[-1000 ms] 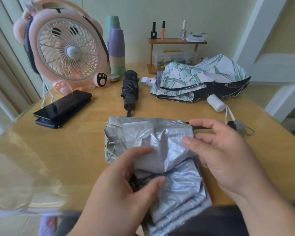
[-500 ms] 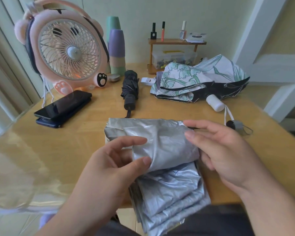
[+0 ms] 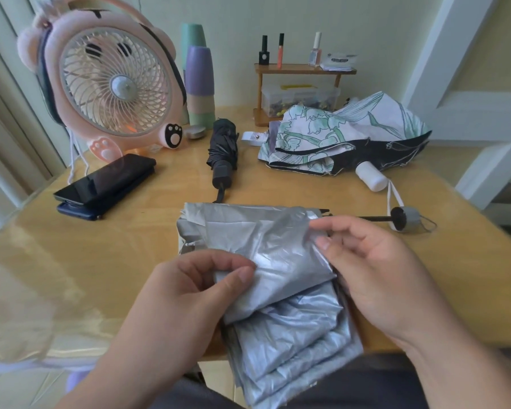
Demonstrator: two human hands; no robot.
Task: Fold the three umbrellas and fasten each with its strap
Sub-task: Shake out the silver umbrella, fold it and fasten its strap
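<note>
A: Where's the silver umbrella [image 3: 266, 255]?

B: At the near edge of the table [image 3: 101, 246], right between the two hands. Its cloth lies in flat folds, and the lower folds hang over the edge toward the lap.

A: What about the left hand [image 3: 183, 296]?

B: It's low on the cloth's left side. Thumb and forefinger pinch a fold near the middle, and the other fingers are curled.

A: The right hand [image 3: 375, 267]?

B: It's on the right side, a little farther from the body. Thumb and forefinger pinch the cloth's right edge, near where the shaft comes out.

A: Where does the shaft go?

B: It runs right, past the right hand, to a grey handle [image 3: 407, 221] that lies on the table apart from the fingers.

A: And the other two?

B: The black umbrella [image 3: 223, 146] lies just behind the silver one, rolled slim, with its handle end toward the person. I can't tell whether its strap is fastened. The floral umbrella [image 3: 337, 134] is at the right rear, its cloth loose and crumpled. Its strap [image 3: 252, 137] lies unfastened on the table at its left end.

A: Anything else?

B: A fan [image 3: 112, 84] stands at the left rear, with a phone [image 3: 106, 178] in front of it, well left of the hands.
</note>
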